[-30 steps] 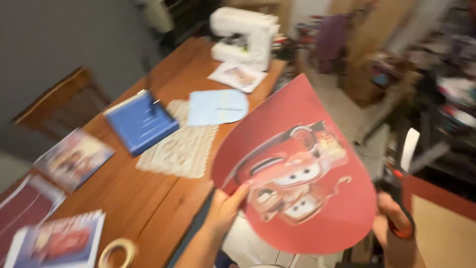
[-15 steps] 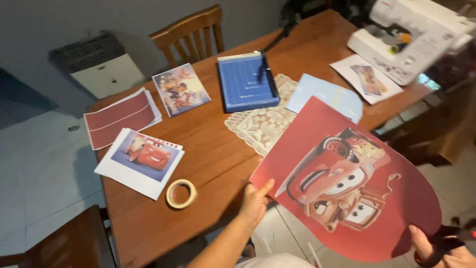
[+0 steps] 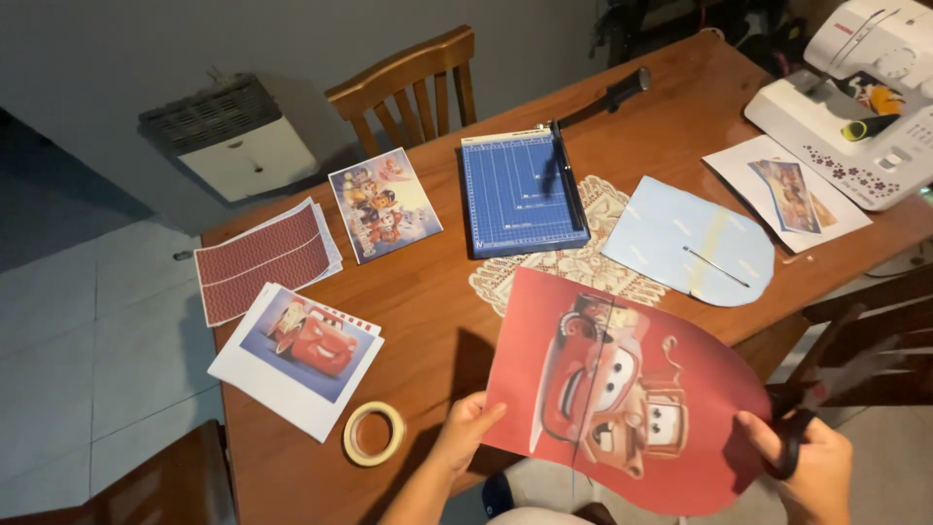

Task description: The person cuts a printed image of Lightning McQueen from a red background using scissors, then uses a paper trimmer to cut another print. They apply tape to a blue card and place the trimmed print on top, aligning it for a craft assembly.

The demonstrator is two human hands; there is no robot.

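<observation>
Table: blue paper trimmer (image 3: 522,192), tape roll (image 3: 373,434), car print (image 3: 309,340), lace doily (image 3: 573,262).
Red cartoon-car cutout (image 3: 622,389): between both hands.
Left hand (image 3: 466,433): pinching its left edge.
Right hand (image 3: 807,462): gripping scissors (image 3: 799,413) at its right edge.

Warm, dim indoor light fell from above onto the wooden surface (image 3: 428,292), leaving a soft sheen there. The red sheet (image 3: 622,389) cast a dark shadow beneath. The picture was fairly sharp; corners darkened and the chair (image 3: 408,87) leaned outward.

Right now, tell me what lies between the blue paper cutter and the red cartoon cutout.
In the head view, a white lace doily lies between the paper cutter and the red cutout.
</observation>
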